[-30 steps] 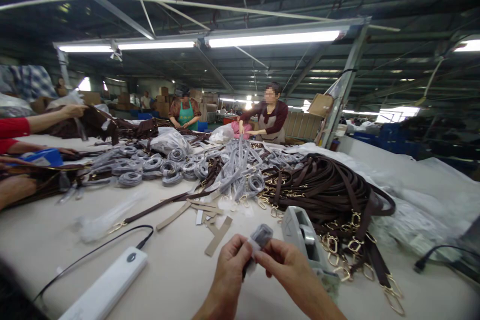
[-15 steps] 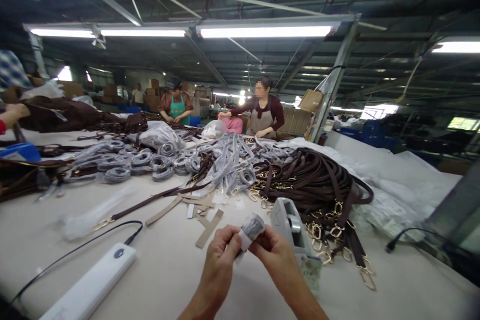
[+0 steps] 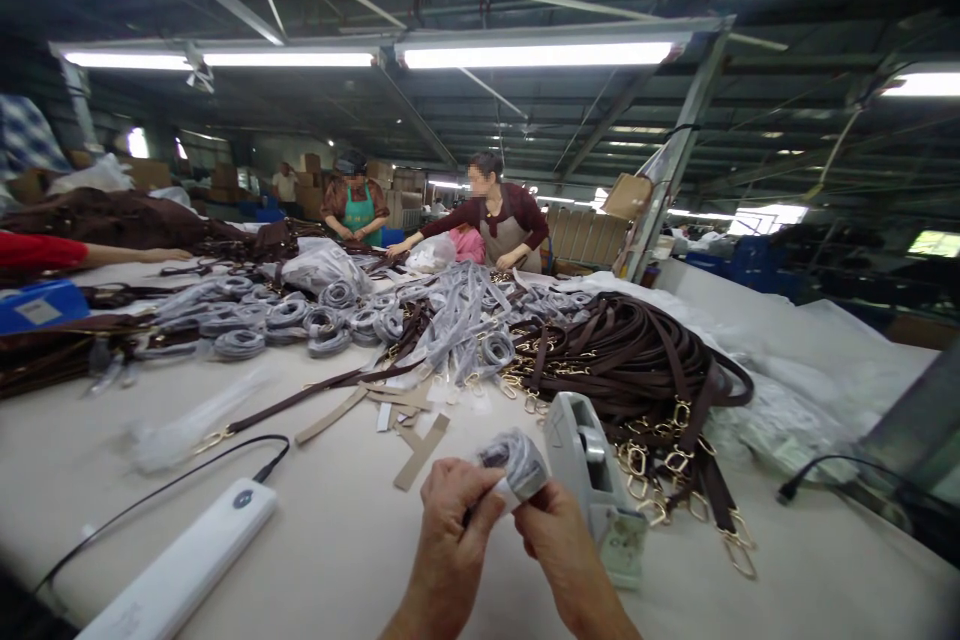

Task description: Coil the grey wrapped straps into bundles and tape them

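Observation:
Low over the table, a coiled strap (image 3: 517, 460) in clear plastic wrap is pinched between both hands. My left hand (image 3: 457, 525) grips its near left side, thumb and fingers pressed on a pale band around the coil. On the right edge, my right hand (image 3: 559, 530) closes its fingers around the wrapped roll. Just right of the hands stands a grey tape dispenser (image 3: 592, 480) with a roll of tape in it. Tan strips (image 3: 421, 450) lie scattered on the table beyond my left hand.
Brown straps (image 3: 637, 350) with gold clasps are heaped at the right. Several plastic-wrapped coils (image 3: 322, 330) spread across the middle. A white power bank-like device (image 3: 187, 560) with a black cable lies front left. Co-workers (image 3: 510, 215) stand across the table; a red sleeve (image 3: 41, 250) reaches in from the left.
The wrapped coil has tilted up, showing more of its rolled end, and both hands have shifted slightly. The co-worker opposite leans left with an outstretched arm; the red-sleeved arm extends further in.

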`<state>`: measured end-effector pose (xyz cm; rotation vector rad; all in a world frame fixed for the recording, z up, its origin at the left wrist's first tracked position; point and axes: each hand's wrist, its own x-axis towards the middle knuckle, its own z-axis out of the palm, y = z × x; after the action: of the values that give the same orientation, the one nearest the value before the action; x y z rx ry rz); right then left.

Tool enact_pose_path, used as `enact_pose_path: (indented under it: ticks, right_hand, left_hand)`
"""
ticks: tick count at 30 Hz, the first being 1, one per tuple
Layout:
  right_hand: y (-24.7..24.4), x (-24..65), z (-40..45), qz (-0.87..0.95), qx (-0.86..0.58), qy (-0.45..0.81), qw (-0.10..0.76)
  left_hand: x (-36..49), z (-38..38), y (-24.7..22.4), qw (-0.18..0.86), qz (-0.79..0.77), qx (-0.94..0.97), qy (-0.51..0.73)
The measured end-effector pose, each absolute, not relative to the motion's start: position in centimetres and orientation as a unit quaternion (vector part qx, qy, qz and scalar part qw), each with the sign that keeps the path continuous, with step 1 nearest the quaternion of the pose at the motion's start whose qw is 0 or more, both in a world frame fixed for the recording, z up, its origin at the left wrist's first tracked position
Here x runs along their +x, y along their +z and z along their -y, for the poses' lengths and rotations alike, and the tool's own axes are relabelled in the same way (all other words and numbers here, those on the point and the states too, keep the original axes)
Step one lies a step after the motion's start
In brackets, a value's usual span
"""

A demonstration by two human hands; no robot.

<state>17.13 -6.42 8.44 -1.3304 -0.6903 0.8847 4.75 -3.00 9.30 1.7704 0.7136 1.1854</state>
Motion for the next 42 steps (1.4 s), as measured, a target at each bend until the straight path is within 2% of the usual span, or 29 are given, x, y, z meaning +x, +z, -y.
enact_pose_path:
  ticks: [5,11,14,20,24,27,33,38,40,42]
  right_hand:
    - [8.0,16.6,7.0,0.269,-0.558,0.421,0.662]
    - [7.3,16.9,7.6,0.273,-0.442,0.497,0.695]
    - [7.3,16.5,7.6,0.270,-0.411,0.497,0.715]
    - [7.1,15.7,7.4,0.214,-0.415,0.465,0.752]
    - [6.5,16.5,7.3,0.256,-0.428,0.456,0.737]
    - [6.3,17.0,7.4,0.261,-0.431,0.459,0.732]
    - [6.0,17.3,7.7,0.271,-0.436,0.459,0.725]
    - [5.0,17.4,7.3,0.256,-0.426,0.470,0.730]
    - [4.7,17.4,7.1,0.244,-0.432,0.474,0.727]
    - [4.8,17.2,6.8,0.239,-0.443,0.467,0.727]
  left_hand:
    - [5.2,2.8,8.2,0.405,-0.267,0.721,0.495]
    - [5.7,2.1,6.2,0.409,-0.282,0.703,0.509]
    - [6.1,2.0,5.9,0.425,-0.297,0.677,0.522]
    - [6.0,2.2,7.2,0.539,-0.289,0.630,0.479]
    - [5.2,1.6,9.2,0.662,-0.232,0.585,0.408]
    - [5.0,1.0,10.9,0.698,-0.245,0.554,0.382]
    - [6.0,0.7,11.8,0.699,-0.272,0.555,0.360]
    - [6.8,0.7,10.8,0.661,-0.306,0.551,0.407]
    - [6.7,0.8,10.6,0.629,-0.320,0.571,0.421]
    - [6.4,1.2,10.5,0.539,-0.342,0.625,0.449]
